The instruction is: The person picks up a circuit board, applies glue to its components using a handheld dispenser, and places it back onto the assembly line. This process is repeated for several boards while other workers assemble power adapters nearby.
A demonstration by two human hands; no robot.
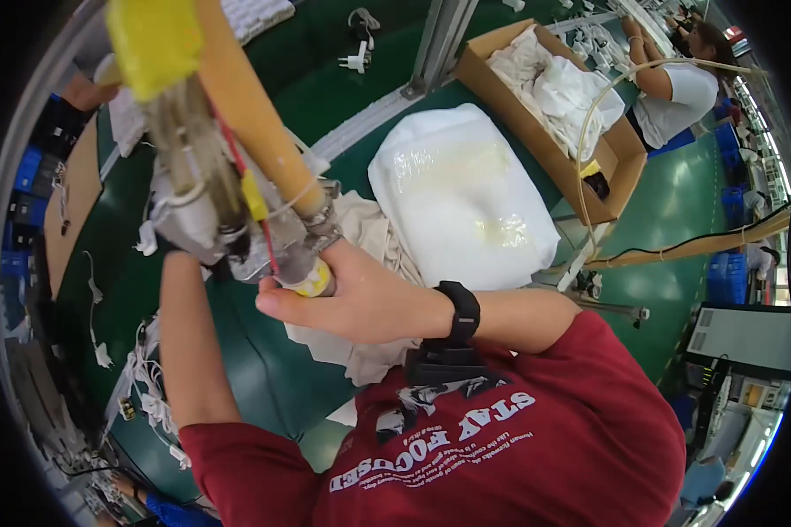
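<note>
A bundle of beige tube, cables and clear-taped parts (250, 224), with a yellow tag at its top, hangs close in front of me and hides much of the work. My right hand (351, 294), a black band on its wrist, is curled behind the bundle's lower end, next to a yellow-and-white banded tip (315, 279). Its thumb shows; its fingertips and anything in them are hidden. My left hand (177, 262) reaches up on the other side, and its fingers disappear behind the bundle. Under my right forearm lies crumpled beige cloth (360, 342).
A white plastic-wrapped bundle (461, 202) sits on the green bench. Beyond it stands a cardboard box (620, 176) with white cloth. White plugs and cords (356, 60) lie at the far side, more cables (145, 378) at left. A metal post (444, 44) rises behind. A co-worker (677, 97) sits far right.
</note>
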